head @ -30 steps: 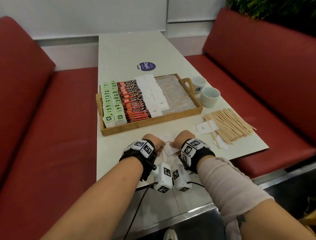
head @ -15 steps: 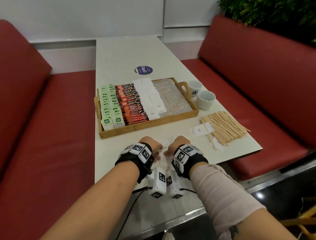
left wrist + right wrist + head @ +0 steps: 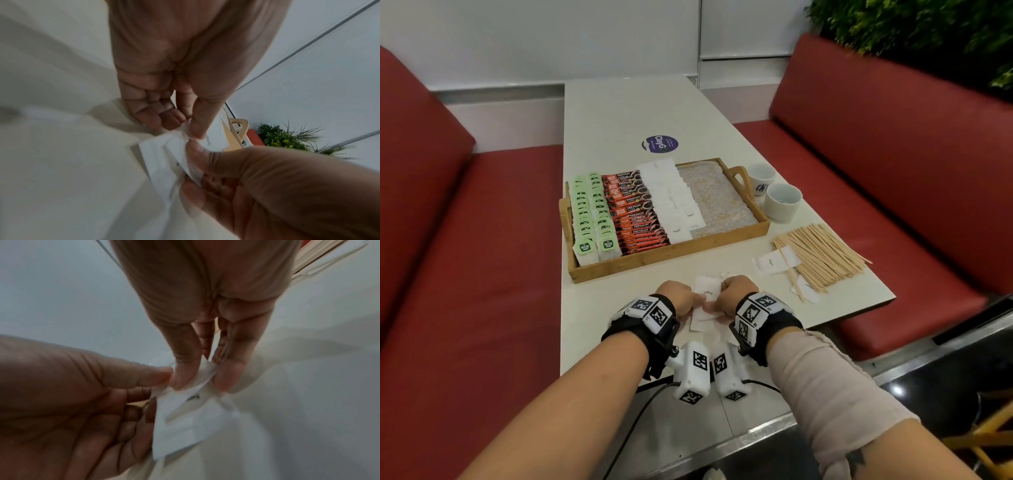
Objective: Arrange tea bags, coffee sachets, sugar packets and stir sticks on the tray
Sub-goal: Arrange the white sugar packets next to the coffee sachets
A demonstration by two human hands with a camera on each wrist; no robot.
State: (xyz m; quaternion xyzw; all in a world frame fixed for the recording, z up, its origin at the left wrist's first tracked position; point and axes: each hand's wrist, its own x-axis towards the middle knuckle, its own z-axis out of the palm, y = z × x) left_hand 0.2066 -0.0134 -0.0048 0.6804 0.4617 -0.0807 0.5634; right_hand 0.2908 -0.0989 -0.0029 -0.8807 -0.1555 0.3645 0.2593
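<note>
Left hand (image 3: 681, 298) and right hand (image 3: 732, 294) pinch sugar packets (image 3: 707, 291) above surface (image 3: 619, 113), near tray (image 3: 664, 253).

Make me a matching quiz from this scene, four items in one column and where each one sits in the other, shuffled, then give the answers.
Items
1. tea bags
2. stir sticks
3. cups
4. coffee sachets

Places
A. loose on the table, right of the tray
B. tray's leftmost rows
C. on the table by the tray's right handle
D. on the tray between tea bags and sugar packets

Pairs: 1-B, 2-A, 3-C, 4-D
</note>
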